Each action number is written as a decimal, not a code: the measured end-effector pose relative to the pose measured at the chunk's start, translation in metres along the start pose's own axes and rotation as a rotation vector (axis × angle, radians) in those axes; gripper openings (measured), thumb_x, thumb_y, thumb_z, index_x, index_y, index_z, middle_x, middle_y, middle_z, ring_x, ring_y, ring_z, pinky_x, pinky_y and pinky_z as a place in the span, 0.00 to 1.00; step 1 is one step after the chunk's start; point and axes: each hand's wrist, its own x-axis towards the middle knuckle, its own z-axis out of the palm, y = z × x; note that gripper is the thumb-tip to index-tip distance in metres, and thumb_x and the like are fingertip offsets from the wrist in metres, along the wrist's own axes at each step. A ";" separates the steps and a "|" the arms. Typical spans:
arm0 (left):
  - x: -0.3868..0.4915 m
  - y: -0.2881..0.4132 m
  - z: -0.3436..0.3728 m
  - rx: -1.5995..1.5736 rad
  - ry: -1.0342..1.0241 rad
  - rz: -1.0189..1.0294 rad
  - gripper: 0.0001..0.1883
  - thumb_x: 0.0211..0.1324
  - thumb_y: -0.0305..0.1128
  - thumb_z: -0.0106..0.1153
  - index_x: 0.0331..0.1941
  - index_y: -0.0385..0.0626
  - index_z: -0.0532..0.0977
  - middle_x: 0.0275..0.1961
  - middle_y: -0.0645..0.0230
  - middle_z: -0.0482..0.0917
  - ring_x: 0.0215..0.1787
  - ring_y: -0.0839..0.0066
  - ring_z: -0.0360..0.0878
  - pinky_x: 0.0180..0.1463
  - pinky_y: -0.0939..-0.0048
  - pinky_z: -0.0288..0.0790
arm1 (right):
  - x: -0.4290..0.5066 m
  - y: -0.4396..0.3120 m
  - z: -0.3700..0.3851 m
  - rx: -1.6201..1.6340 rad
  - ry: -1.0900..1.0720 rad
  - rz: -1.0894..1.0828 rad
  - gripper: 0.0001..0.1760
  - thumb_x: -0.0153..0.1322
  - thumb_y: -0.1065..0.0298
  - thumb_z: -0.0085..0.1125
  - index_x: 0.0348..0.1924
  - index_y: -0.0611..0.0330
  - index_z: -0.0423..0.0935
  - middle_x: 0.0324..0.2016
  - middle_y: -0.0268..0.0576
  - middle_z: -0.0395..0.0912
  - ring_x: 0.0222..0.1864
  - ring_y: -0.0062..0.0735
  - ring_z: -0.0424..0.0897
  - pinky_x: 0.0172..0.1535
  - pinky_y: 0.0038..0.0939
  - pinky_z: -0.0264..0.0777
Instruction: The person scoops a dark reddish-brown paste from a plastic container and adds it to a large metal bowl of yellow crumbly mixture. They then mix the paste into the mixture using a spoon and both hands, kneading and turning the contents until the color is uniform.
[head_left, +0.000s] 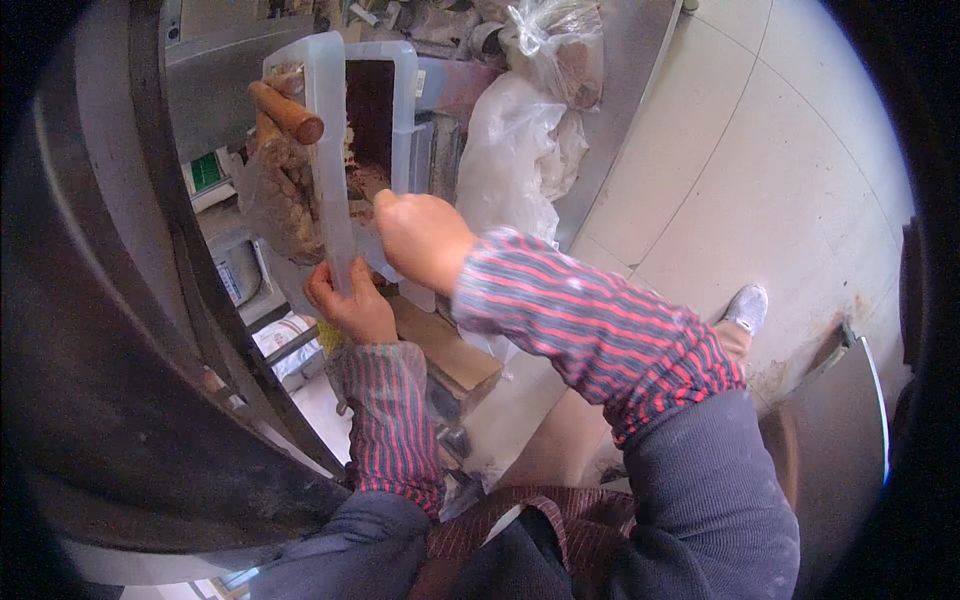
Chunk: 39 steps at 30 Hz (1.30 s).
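My left hand (352, 300) grips the near rim of a translucent plastic bin (328, 172), thumb and fingers on either side of the edge. The bin appears tilted, and brown crumbly material (371, 178) shows inside it. At the bin's opening my right hand (420, 236) is closed, thumb uppermost; whatever it may hold is hidden, so its grip cannot be made out. A wooden rolling pin (289, 114) lies on the bin's left side, above a clear plastic bag (281, 206) of brownish contents.
A crumpled clear bag (510, 157) and a knotted bag of brown material (577, 67) lie right of the bin. A cardboard box (442, 345) is below my hands. Dark metal framing (217, 300) runs along the left. A shoe (748, 307) stands on the tiled floor at right.
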 end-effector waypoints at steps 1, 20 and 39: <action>0.002 0.000 -0.001 -0.014 -0.008 0.003 0.19 0.54 0.25 0.70 0.47 0.35 0.73 0.49 0.54 0.73 0.51 0.56 0.73 0.56 0.55 0.70 | 0.010 0.001 0.006 -0.030 -0.037 -0.041 0.09 0.64 0.72 0.56 0.35 0.66 0.80 0.28 0.58 0.82 0.34 0.60 0.84 0.40 0.52 0.78; 0.004 0.003 -0.011 0.088 -0.062 0.034 0.20 0.54 0.25 0.67 0.49 0.35 0.71 0.49 0.56 0.72 0.52 0.56 0.73 0.60 0.56 0.67 | 0.158 0.035 0.114 -0.892 -0.424 -0.155 0.10 0.63 0.65 0.64 0.33 0.61 0.86 0.31 0.47 0.84 0.34 0.48 0.83 0.35 0.40 0.78; 0.001 0.005 -0.010 0.061 -0.048 0.056 0.19 0.52 0.24 0.69 0.47 0.36 0.73 0.47 0.57 0.73 0.53 0.58 0.73 0.59 0.55 0.67 | 0.153 0.017 0.086 -0.515 -0.419 -0.188 0.11 0.63 0.67 0.65 0.36 0.64 0.85 0.33 0.49 0.85 0.35 0.50 0.84 0.36 0.41 0.78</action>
